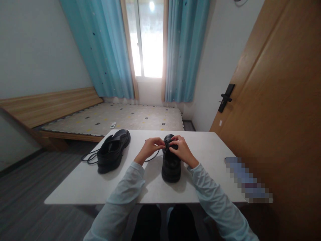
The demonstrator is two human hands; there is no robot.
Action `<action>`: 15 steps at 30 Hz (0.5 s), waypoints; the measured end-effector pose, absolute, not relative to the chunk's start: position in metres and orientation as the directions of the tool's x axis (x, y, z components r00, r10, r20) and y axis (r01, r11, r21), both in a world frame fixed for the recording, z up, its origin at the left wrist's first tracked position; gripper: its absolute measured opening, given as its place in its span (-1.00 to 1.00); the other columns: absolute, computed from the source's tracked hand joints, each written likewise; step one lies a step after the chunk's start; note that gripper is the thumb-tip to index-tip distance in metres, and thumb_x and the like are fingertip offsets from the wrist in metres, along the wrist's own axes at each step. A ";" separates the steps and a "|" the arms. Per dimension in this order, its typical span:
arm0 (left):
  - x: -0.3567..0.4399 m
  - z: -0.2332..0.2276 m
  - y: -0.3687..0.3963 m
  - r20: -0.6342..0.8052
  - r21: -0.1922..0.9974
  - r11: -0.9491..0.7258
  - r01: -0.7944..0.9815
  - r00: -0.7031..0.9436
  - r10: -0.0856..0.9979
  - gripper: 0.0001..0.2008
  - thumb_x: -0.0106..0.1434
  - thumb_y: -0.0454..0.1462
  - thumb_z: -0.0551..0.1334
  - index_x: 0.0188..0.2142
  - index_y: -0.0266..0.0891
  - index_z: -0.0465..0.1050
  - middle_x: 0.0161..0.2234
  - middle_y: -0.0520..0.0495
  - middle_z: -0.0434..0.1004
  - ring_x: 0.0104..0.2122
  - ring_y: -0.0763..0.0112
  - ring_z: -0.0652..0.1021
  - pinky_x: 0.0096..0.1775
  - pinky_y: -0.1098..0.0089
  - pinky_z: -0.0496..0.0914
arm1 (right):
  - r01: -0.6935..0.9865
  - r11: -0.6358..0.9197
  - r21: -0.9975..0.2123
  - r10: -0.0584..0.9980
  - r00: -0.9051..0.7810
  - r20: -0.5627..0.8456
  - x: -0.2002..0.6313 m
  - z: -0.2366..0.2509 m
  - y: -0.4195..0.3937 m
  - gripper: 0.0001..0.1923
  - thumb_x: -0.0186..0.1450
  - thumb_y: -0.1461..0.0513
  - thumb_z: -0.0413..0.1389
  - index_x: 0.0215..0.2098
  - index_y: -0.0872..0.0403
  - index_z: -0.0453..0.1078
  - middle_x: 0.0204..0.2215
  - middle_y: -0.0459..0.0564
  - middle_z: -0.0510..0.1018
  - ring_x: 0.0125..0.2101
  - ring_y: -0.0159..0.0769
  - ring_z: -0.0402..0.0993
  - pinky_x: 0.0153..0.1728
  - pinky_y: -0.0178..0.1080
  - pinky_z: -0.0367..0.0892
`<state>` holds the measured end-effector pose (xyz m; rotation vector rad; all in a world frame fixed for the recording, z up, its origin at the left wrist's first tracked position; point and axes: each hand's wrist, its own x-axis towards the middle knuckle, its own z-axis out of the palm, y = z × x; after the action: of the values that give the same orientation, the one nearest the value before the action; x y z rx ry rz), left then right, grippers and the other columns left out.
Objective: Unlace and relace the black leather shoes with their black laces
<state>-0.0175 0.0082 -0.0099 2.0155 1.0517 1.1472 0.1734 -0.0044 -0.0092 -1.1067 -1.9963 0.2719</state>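
Observation:
A black leather shoe (171,169) stands upright on the white table, its heel toward me and its toe pointing away. Both hands meet over its lacing. From the left side, my left hand (154,146) pinches the black shoelace (153,157), part of which curves onto the table beneath that hand. On the other side, my right hand (182,150) has its thumb and fingers closed on the lace at the shoe's opening. The fingertips partly hide the eyelets and the lace ends. Farther left sits a second black shoe (110,159), with its lace (89,156) spread loosely beside it.
The white table (210,187) has a pixelated flat item (247,180) at its right edge. Beyond it stands a bed (125,115) with a small white remote (113,125) on it. A wooden door (278,110) is at the right; my knees (164,222) are under the near edge.

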 end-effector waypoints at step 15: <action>-0.008 -0.003 -0.001 0.404 0.787 -0.476 0.392 0.255 0.878 -0.80 0.00 -0.17 0.36 -0.45 -0.26 0.50 -0.47 -0.02 0.58 -0.43 0.41 0.54 -0.39 0.47 0.36 | 0.575 0.583 -0.574 0.793 -0.251 0.555 0.173 -0.009 -0.006 -0.89 0.08 0.40 0.22 -0.50 0.07 0.49 -0.20 0.04 0.42 -0.13 -0.17 0.29 -0.04 -0.05 0.23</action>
<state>-0.0076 -0.0005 -0.0035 1.9871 1.1489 1.1645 0.1726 -0.0059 -0.0092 -1.0947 -1.9498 0.3186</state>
